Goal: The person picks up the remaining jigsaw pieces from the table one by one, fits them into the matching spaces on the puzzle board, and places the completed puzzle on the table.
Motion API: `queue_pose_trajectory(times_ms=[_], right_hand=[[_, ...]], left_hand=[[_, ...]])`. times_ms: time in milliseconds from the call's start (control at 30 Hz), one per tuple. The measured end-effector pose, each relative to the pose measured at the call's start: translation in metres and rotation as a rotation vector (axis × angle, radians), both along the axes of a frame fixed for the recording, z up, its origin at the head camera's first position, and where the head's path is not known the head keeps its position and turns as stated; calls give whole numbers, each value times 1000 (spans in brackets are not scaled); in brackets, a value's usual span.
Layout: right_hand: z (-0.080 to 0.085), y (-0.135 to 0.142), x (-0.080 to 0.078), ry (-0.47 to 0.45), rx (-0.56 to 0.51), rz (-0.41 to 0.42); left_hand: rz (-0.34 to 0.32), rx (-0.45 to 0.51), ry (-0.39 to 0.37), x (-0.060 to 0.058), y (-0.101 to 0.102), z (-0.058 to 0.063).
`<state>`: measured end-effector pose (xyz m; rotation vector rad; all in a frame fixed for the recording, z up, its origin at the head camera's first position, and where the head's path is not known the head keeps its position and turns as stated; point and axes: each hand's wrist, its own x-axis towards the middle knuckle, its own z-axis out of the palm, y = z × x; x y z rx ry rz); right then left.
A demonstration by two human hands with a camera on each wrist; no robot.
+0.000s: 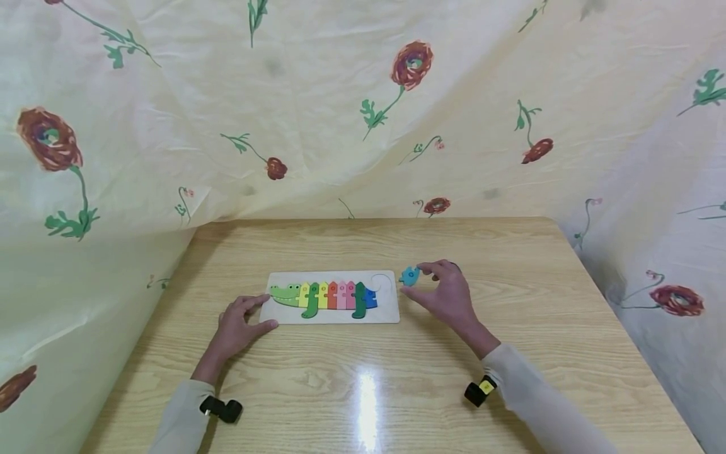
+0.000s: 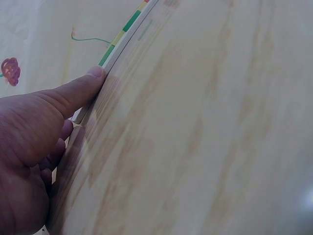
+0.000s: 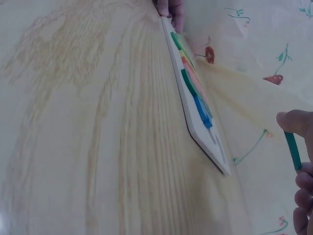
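Note:
A white puzzle board point(image 1: 329, 319) lies on the table, bearing a crocodile made of coloured pieces: green head, yellow, red, pink, dark green and blue segments. Past the blue segment point(image 1: 370, 298), its right end shows a bare curved outline. At the board's left end my left hand point(image 1: 235, 328) holds the corner, thumb point(image 2: 93, 78) along the near edge and fingers at the side. My right hand point(image 1: 450, 296) pinches a light blue puzzle piece point(image 1: 409, 275) between thumb and fingers, raised just beyond the board's right edge. In the right wrist view this piece point(image 3: 293, 149) appears edge-on.
The board rests on a light wood-grain table point(image 1: 317, 384). A flowered cloth point(image 1: 329, 94) hangs behind the table and along both sides. Each forearm wears a dark strap with a small black device, the left device point(image 1: 229, 411) and the right device point(image 1: 475, 394).

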<state>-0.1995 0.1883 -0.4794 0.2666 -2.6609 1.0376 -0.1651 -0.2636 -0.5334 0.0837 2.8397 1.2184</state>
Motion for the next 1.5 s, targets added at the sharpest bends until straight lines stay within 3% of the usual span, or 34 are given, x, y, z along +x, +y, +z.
queue_pose_trajectory(times_ms=[767,1500], right_hand=[[-15,-36,2,-115,30,4],[-39,-50,0,-208,6,-26]], left_hand=[[-6,6,18,2,0,0],[-4,8,6,-1,0,-1]])
